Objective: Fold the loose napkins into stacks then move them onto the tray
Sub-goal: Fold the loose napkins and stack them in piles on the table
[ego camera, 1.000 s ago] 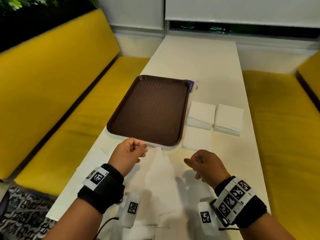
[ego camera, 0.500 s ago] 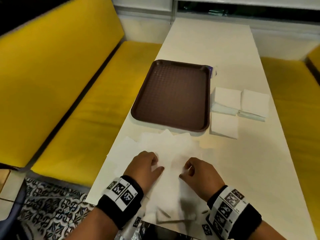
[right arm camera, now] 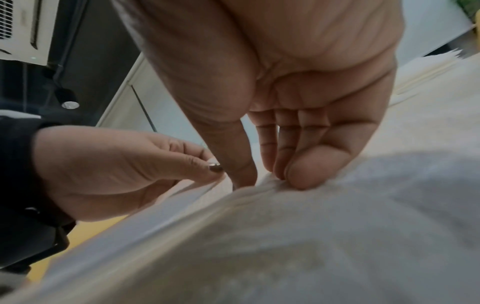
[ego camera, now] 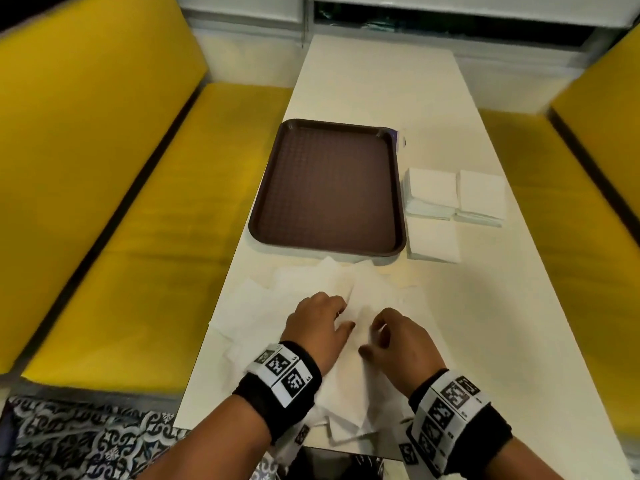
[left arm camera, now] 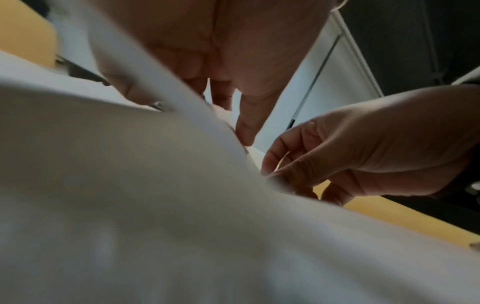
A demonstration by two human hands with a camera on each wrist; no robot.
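Note:
A heap of loose white napkins [ego camera: 311, 285] lies on the near end of the white table [ego camera: 485, 341]. Both my hands are on it, side by side. My left hand [ego camera: 341, 317] pinches the edge of a napkin [left arm camera: 155, 185] between thumb and fingers. My right hand [ego camera: 372, 337] pinches the same napkin [right arm camera: 311, 226] just to the right, its fingertips [right arm camera: 298, 174] pressing into a raised ridge of paper. The brown tray [ego camera: 263, 223] sits beyond the heap with nothing on it. Three folded stacks [ego camera: 431, 192] [ego camera: 481, 195] [ego camera: 433, 240] lie right of the tray.
Yellow bench seats [ego camera: 138, 237] [ego camera: 571, 254] run along both sides of the narrow table. A small purple-and-white object [ego camera: 398, 136] peeks out behind the tray's far right corner. The patterned floor [ego camera: 69, 441] shows at lower left.
My hands have dropped from above the heap onto it and closed on a napkin. The head view has tilted down and shifted.

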